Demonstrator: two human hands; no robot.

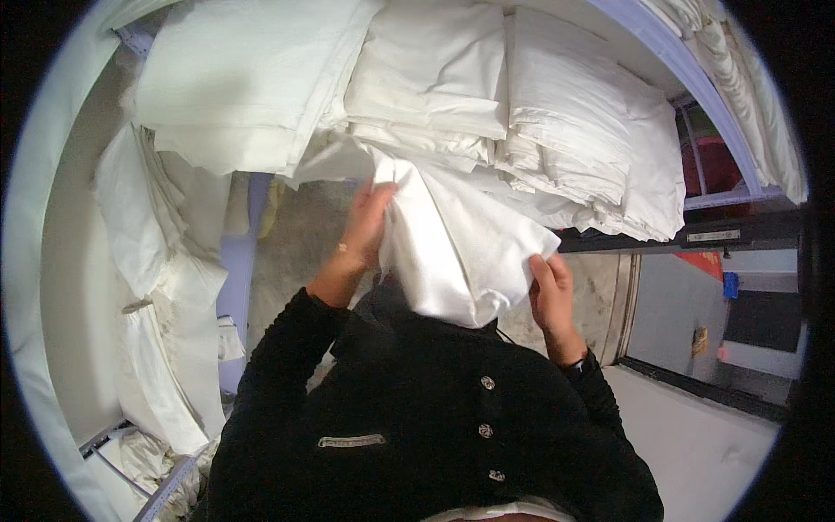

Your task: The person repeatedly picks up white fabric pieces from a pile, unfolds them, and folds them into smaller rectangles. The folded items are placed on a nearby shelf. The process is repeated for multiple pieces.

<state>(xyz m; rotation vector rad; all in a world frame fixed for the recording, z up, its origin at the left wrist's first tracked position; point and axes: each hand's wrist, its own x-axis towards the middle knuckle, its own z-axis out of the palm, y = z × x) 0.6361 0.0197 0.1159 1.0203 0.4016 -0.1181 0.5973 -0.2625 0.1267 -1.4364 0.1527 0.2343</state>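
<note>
A white cloth [470, 235] hangs between my two hands in front of my body, its lower fold sagging at my waist. My left hand [370, 218] grips its left edge near the top, thumb against the fabric. At the right corner, my right hand [553, 287] pinches the cloth between thumb and fingers. Just beyond the held cloth is a middle stack of folded white cloths [427, 72], and its far part runs up against that stack. Whether it is still joined to the stack I cannot tell.
More folded white cloths lie in a left stack [251, 78] and a right stack [574, 117] on the shelf. Further linens [163, 378] rest on side shelving at left, beside a lilac metal post [236, 280]. A dark-framed doorway [685, 313] stands at right. Concrete floor [293, 241] shows below.
</note>
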